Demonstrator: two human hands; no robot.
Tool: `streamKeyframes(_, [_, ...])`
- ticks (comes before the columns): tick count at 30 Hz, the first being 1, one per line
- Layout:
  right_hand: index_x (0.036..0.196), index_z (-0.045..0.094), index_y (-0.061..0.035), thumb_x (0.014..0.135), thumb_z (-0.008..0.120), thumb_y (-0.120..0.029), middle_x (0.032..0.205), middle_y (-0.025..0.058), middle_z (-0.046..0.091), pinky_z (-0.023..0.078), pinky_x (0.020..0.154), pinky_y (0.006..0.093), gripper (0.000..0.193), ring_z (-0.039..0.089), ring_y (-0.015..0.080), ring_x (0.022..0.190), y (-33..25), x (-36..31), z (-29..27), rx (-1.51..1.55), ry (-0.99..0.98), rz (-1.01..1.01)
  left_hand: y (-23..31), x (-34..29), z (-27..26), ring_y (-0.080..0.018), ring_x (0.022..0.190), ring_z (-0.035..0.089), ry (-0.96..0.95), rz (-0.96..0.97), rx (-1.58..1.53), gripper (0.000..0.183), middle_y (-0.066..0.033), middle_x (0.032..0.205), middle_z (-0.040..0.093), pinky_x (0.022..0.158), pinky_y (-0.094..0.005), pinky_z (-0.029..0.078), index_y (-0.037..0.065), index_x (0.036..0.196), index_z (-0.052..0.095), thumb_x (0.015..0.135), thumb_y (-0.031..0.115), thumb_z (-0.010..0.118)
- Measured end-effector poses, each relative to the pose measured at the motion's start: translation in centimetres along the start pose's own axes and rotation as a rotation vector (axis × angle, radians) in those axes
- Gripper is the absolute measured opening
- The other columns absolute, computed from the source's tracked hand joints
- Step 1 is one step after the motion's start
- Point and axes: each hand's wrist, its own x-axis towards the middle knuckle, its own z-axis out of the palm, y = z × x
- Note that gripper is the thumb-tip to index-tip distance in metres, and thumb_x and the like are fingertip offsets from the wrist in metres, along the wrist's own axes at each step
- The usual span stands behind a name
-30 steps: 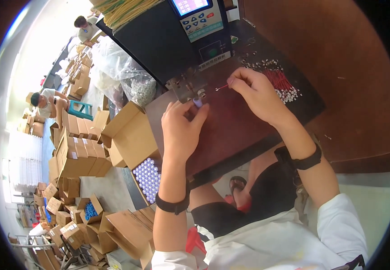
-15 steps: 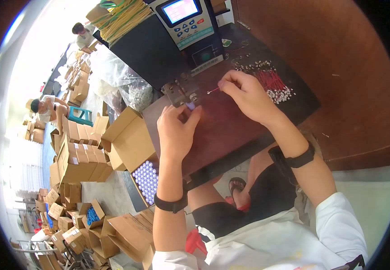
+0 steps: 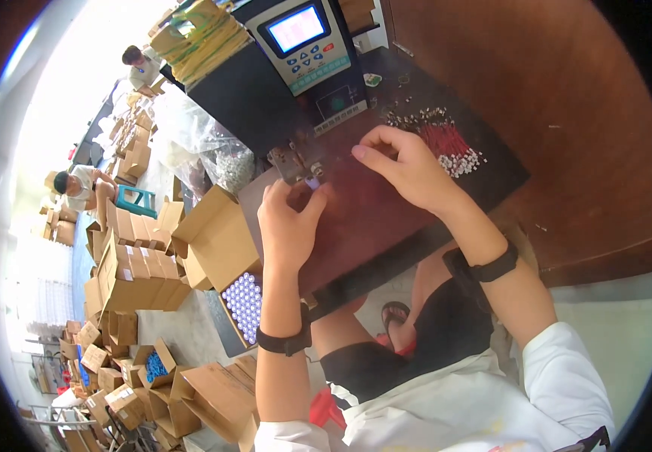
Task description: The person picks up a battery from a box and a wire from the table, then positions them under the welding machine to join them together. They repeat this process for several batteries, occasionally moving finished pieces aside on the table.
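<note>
1. A brown cardboard box with raised flaps [image 3: 217,235] stands left of the dark reddish-brown tabletop [image 3: 367,196]; it holds upright cylinders with purple-and-white ends [image 3: 242,309], packed in close rows.
2. A clear, crumpled plastic bag [image 3: 188,124] beyond that box contains many small pale pieces [image 3: 233,167].
3. At lower left, a smaller open cardboard box [image 3: 166,355] holds a heap of bright blue pieces [image 3: 156,366].
4. The small purple cylinder [image 3: 312,183] is at the left hand's fingertips, over the tabletop and right by the metal fixture [image 3: 287,162] in front of the black box-shaped machine with a lit screen [image 3: 224,94]. Its visible part is smooth and plain.
5. The left hand [image 3: 288,226] pinches this cylinder between thumb and fingers.
6. The right hand [image 3: 414,172] is raised over the tabletop, its thumb and index fingertips close together; whether they grip anything cannot be told.
7. Near the right hand lie thin red leads with white ends [image 3: 446,141], in a loose bundle on the table's dark part.
8. The left fingers cover much of the cylinder, and whether it touches the fixture is unclear. The machine's top is partly hidden under a yellowish bundle of strips [image 3: 204,47], cut off by the upper edge.
</note>
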Motion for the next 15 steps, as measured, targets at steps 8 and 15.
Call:
streamKeyframes(8, [0.104,0.071,0.0027,0.097,0.07,-0.017,0.092,0.0091,0.072,0.052,0.078,0.0302,0.021,0.065,0.0148,0.084,0.5,-0.3,0.1,0.088,0.024,-0.066,0.8,-0.6,-0.1,-0.0109,0.071,0.059,0.012,-0.227,-0.225,0.026,-0.0095,0.084,0.069,0.066,-0.0276,0.049,-0.004,0.096,0.062,0.083,0.011,0.077])
streamKeyframes(15, [0.098,0.072,0.0013,0.095,0.073,-0.019,0.088,0.0075,0.069,0.05,0.074,0.0298,0.021,0.063,0.0138,0.082,0.1,-0.2,0.1,-0.211,-0.066,-0.139,-0.2,-0.3,-0.4,-0.0034,0.074,0.055,0.151,-0.226,-0.403,0.018,0.0005,0.088,0.065,0.066,-0.0187,0.042,-0.005,0.109,0.065,0.092,0.001,0.067])
